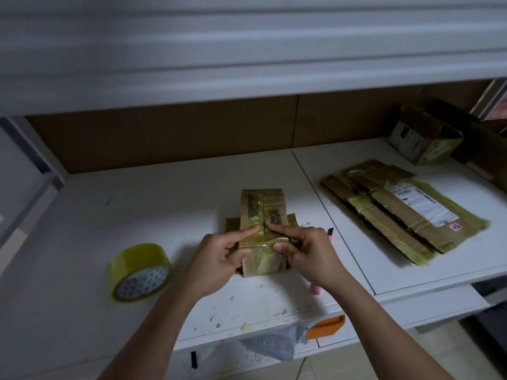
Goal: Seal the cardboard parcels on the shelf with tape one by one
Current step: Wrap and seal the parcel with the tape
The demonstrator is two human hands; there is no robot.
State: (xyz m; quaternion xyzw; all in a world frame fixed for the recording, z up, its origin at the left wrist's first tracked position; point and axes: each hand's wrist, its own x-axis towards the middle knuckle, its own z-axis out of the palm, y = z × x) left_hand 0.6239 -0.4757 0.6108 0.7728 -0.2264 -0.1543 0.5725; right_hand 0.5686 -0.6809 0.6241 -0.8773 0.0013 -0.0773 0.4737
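A small cardboard parcel (262, 207) wrapped in yellowish tape stands on the white shelf (164, 204) in the middle. My left hand (216, 261) grips its near left side, with the forefinger pressing on the taped top seam. My right hand (307, 256) grips the near right side, its forefinger pressing the seam from the other side. A roll of yellow tape (138, 271) lies on the shelf to the left of my hands. A pink-handled cutter (327, 242) lies under my right hand, mostly hidden.
Flattened taped cardboard parcels (403, 207) lie to the right. A small box (424, 135) stands at the back right. A shelf board (247, 69) overhangs close above. Tape scraps litter the shelf's front edge (247, 319). An orange object (326, 326) sits below the edge.
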